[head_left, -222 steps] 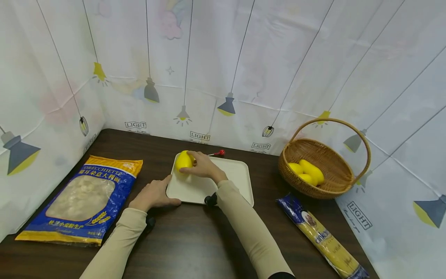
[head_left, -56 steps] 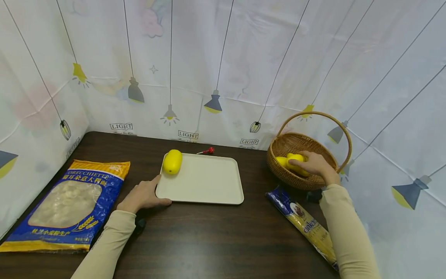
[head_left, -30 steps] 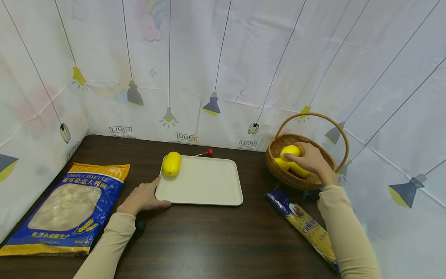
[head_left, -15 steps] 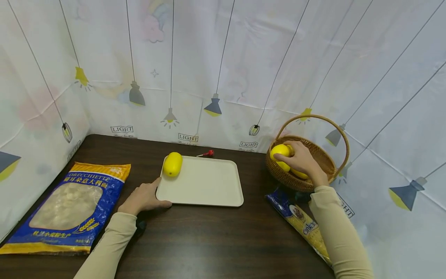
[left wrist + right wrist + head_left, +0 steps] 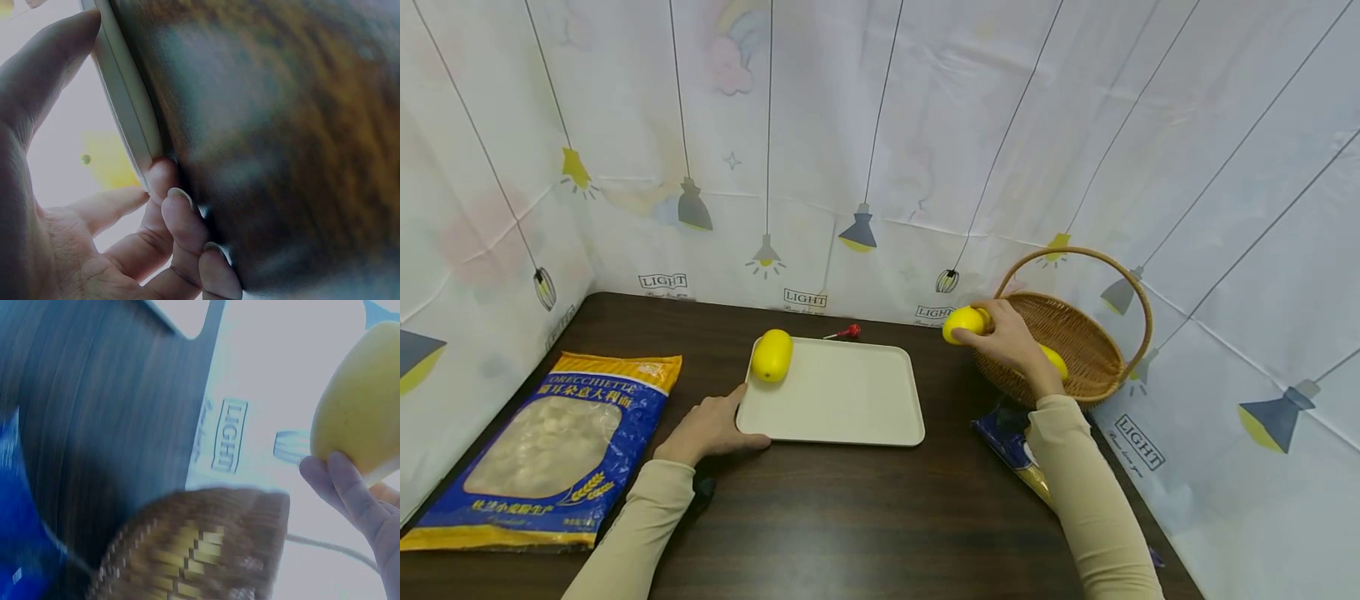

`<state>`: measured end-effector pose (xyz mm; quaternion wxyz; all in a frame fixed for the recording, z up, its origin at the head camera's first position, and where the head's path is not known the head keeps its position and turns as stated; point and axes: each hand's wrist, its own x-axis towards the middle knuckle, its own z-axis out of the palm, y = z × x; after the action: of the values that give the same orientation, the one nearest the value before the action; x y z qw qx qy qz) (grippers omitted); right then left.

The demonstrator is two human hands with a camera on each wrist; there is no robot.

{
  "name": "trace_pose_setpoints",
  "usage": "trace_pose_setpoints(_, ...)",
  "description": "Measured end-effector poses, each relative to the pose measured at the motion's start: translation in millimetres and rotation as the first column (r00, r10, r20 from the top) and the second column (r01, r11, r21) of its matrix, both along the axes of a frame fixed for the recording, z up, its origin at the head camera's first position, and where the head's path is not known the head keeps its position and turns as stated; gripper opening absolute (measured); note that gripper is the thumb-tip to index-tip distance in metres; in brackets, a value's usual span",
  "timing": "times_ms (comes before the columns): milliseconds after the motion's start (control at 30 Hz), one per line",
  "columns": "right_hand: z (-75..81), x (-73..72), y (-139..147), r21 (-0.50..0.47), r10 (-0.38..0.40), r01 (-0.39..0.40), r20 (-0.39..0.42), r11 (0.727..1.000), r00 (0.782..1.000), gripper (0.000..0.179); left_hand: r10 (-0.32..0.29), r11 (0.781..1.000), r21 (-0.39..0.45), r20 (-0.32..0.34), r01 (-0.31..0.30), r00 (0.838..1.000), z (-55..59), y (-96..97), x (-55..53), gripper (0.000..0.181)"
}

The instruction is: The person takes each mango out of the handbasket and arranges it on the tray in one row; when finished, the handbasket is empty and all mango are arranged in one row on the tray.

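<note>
A smooth yellow mango [image 5: 961, 325] is held in my right hand [image 5: 1009, 340], lifted just left of the wicker basket [image 5: 1078, 329]. In the right wrist view, fingertips press against the side of this mango [image 5: 362, 403]. Another yellow mango [image 5: 1055, 362] shows in the basket, partly hidden by the right hand. A further mango [image 5: 772, 356] lies at the left end of the white tray [image 5: 850, 396]. My left hand [image 5: 711, 427] holds the tray's front left corner, thumb along the front edge. The left wrist view shows its fingertips against the tray rim [image 5: 128, 94].
A blue and yellow bag of orecchiette [image 5: 550, 450] lies at the left. Beneath my right forearm is a long pasta packet [image 5: 1011, 442], partly covered. A red lollipop [image 5: 850, 332] lies behind the tray. A printed curtain [image 5: 880, 150] closes off the back.
My right hand has taken a mango from the basket, raised it and carried it left past the rim. Earlier it had set the other mango on the tray. My left hand stays at the corner.
</note>
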<state>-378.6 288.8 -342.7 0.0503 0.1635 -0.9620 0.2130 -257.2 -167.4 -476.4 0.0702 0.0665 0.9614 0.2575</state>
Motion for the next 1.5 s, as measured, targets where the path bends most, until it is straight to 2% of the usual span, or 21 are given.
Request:
trace_pose_setpoints(200,-7.2,-4.0,-23.0,-0.003,0.031,-0.031,-0.001,1.0,1.0,0.072,0.004,1.0,0.004,-0.006,-0.004,1.0,-1.3,-0.2,-0.4,0.11)
trace_pose_setpoints(533,-24.7,-12.1,-54.6,-0.067,0.069,-0.067,0.022,0.995,0.997,0.07,0.008,1.0,-0.001,0.0,-0.008,1.0,-0.7,0.3,-0.6,0.11)
trace_pose_setpoints(1167,-54.0,-20.4,-114.3,-0.093,0.156,-0.151,0.047,0.984,0.987,0.07,0.004,1.0,-0.006,0.006,-0.004,1.0,1.5,1.5,-0.2,0.11)
trace_pose_setpoints(1333,-67.5,-23.8,-127.9,-0.092,0.172,-0.166,0.066,0.982,0.983,0.069,0.004,1.0,-0.007,0.002,-0.004,1.0,0.8,1.0,0.2,0.111)
trace_pose_setpoints(1500,-84.2,-23.4,-144.8,-0.056,0.19,-0.184,0.126,0.981,0.974,0.071,0.009,1.0,-0.006,0.002,-0.009,1.0,1.5,1.2,0.7,0.111)
